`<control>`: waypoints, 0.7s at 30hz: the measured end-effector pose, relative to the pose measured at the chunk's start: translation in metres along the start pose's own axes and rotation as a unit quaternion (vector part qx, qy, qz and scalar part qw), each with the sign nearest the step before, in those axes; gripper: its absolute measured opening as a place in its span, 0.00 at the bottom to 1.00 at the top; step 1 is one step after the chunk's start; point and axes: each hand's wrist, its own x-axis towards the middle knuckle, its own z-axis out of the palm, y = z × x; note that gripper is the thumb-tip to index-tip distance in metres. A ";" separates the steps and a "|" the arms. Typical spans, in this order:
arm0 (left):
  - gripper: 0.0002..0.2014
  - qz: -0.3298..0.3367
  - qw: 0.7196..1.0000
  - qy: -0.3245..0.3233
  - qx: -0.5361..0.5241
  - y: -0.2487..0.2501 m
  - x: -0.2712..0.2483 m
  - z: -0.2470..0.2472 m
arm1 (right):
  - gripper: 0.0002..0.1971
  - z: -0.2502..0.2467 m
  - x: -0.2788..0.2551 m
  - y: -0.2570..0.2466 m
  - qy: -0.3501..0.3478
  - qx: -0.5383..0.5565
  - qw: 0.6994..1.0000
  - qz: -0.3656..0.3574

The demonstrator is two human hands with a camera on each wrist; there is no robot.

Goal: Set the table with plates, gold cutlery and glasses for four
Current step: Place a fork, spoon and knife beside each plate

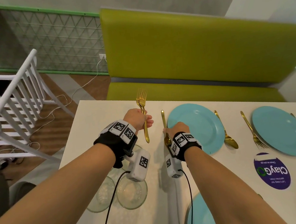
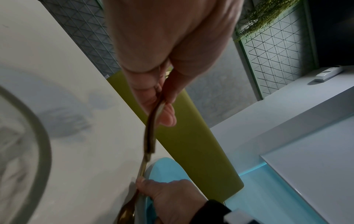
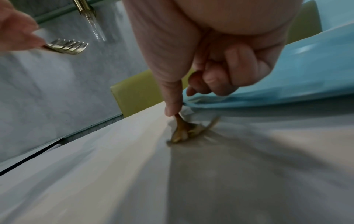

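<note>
Right hand sets a gold fork beside the near-left blue plate while the left hand holds the spare forks.

The right hand (image 1: 177,130) pinches a gold fork (image 1: 164,126) that lies on the white table (image 1: 99,125) just beside the left rim of a blue plate (image 1: 196,128), tines toward the person; thumb and forefinger are closed on its neck. The left hand (image 1: 138,119) is clenched round the handles of two more gold forks (image 1: 142,101), raised above the table edge with the tines pointing away. A gold spoon (image 1: 227,133) already lies on that plate's other side. Clear glasses (image 1: 131,193) stand directly below the left wrist. My guess at the risks: letting go askew would leave the fork crooked or riding the plate rim, a loose left grip could drop a fork off the table edge, and lowering that forearm could knock the glasses.
</note>
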 end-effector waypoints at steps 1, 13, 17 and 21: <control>0.13 0.001 1.000 -0.001 0.000 -0.001 0.000 0.000 | 0.22 -0.001 -0.001 0.000 0.000 -0.003 1.000 0.000; 0.09 0.065 0.997 -0.033 -0.019 -0.015 -0.051 0.019 | 0.17 -0.037 -0.066 0.009 -0.001 0.066 0.990 -0.127; 0.12 0.071 0.996 -0.049 -0.017 -0.028 -0.081 0.024 | 0.17 -0.048 -0.105 0.032 -0.029 0.175 0.977 -0.123; 0.12 0.060 0.993 -0.092 -0.040 -0.048 -0.110 0.035 | 0.09 -0.053 -0.143 0.061 -0.078 0.257 0.956 -0.121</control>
